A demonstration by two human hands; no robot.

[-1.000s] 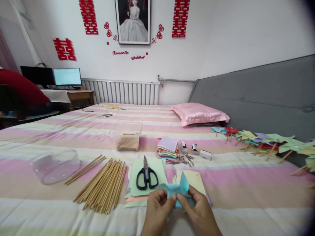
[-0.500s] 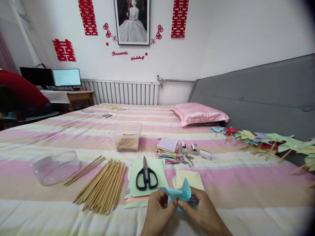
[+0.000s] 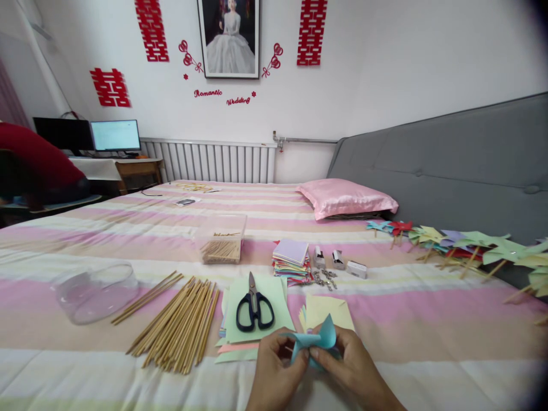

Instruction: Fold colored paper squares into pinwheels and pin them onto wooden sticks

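Both my hands pinch a light blue folded paper piece (image 3: 315, 341) low in the middle of the view, above the striped bedsheet (image 3: 428, 331). My left hand (image 3: 274, 371) grips its left side with fingers closed. My right hand (image 3: 353, 368) holds the right side, fingers curled round it. Just beyond lie a yellow paper sheet (image 3: 327, 311) and a light green sheet (image 3: 257, 305) with black-handled scissors (image 3: 254, 305) on top.
A bundle of bamboo sticks (image 3: 180, 322) lies to the left, by a clear plastic lid (image 3: 96, 291). Further back are a clear box of short sticks (image 3: 222, 240), a stack of coloured paper (image 3: 292, 261), small staplers (image 3: 338, 261). Finished pinwheels (image 3: 466, 248) line the right. A person in red (image 3: 34, 165) is far left.
My hands and the blue paper have shifted slightly lower in view, and the paper's raised flap has been folded further over. Everything else stays put.
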